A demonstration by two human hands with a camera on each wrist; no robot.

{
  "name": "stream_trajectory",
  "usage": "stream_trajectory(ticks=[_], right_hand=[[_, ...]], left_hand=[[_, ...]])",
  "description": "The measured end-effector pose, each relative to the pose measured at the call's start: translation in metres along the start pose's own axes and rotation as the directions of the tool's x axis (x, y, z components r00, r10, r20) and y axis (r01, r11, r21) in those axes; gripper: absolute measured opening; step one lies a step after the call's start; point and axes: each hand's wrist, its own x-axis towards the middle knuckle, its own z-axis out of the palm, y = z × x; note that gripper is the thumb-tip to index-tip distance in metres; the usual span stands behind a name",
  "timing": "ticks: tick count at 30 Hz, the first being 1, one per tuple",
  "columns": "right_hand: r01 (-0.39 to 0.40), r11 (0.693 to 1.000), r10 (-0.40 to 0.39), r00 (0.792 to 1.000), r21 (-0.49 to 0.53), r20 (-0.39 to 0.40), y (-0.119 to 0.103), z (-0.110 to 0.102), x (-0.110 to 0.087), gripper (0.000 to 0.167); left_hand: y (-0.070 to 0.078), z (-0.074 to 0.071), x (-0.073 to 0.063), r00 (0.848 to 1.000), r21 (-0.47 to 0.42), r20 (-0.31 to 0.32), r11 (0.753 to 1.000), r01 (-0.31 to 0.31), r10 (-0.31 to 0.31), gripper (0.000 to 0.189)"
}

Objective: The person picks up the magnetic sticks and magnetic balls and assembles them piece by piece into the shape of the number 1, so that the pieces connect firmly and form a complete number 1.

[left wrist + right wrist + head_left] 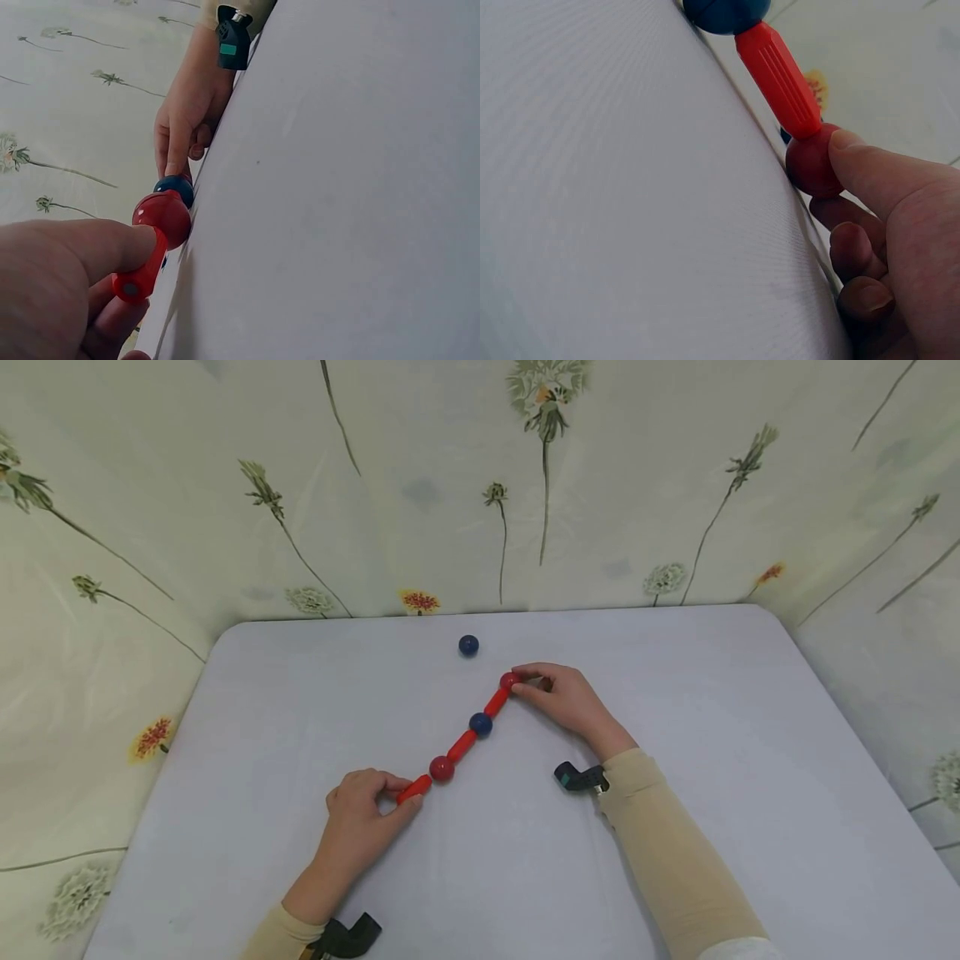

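Observation:
A chain of red rods and balls runs diagonally over the white table between both hands. My left hand (362, 821) pinches the red rod (415, 789) at its near end; a grey disc shows in that rod's tip in the left wrist view. Beyond it come a red ball (442, 768), a second red rod (461, 746), a blue ball (481, 724) and a third red rod (497, 702). At the far end, thumb and fingers of my right hand (564, 696) pinch another red ball (810, 161).
A loose blue ball (468, 646) lies near the back edge of the white table (712, 710), beyond the chain. A curtain with a flower print (420, 510) hangs behind and at the sides. Dark wrist devices (579, 777) sit on both sleeves.

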Motion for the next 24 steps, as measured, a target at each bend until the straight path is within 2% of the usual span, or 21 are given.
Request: stream_trajectory(ticks=[9,18,24], right_hand=[[0.004,1.000,-0.004,1.000,0.007,0.004,-0.0001,0.0001,-0.0001,0.042],[0.005,1.000,-0.005,1.000,-0.001,0.009,0.0017,0.0010,0.0009,0.044],[0.010,1.000,-0.010,1.000,0.002,0.005,0.0011,0.0007,0.0012,0.042]], left_hand=[[0.0004,0.0044,0.0000,1.000,0.009,0.010,1.000,0.016,-0.016,0.022],[0.0009,0.0063,-0.0004,1.000,0.031,-0.009,1.000,-0.007,0.007,0.020],[0.0028,0.0053,-0.0003,1.000,0.044,-0.001,0.999,-0.002,0.002,0.021]])
